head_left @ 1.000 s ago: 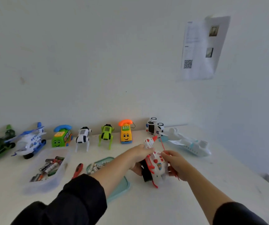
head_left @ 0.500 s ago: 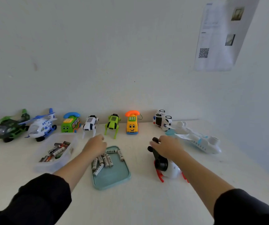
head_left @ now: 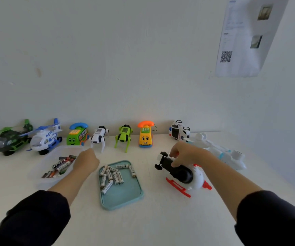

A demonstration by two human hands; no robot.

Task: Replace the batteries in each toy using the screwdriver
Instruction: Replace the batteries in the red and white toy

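- Near edge of the white table (head_left: 161,224) lies bare — open passage between the two sleeves.
- Teal tray (head_left: 125,197) of white batteries (head_left: 112,176) blocks the centre.
- Clear tub (head_left: 41,176) blocks the left, touching the left hand (head_left: 87,160).
- Red-and-white helicopter (head_left: 193,176) under the right hand (head_left: 187,153) blocks the right.
- Toy row (head_left: 123,135) lines the wall — narrow gaps between toys.
- White plane (head_left: 221,153) fills the far right.

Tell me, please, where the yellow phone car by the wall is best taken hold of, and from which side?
Take the yellow phone car across its two flat flanks, below the orange handset, with the hand coming from above and in front. It stands upright facing the person, with open table on both sides between the green robot dog and the white police car, so there is probably room for fingers.
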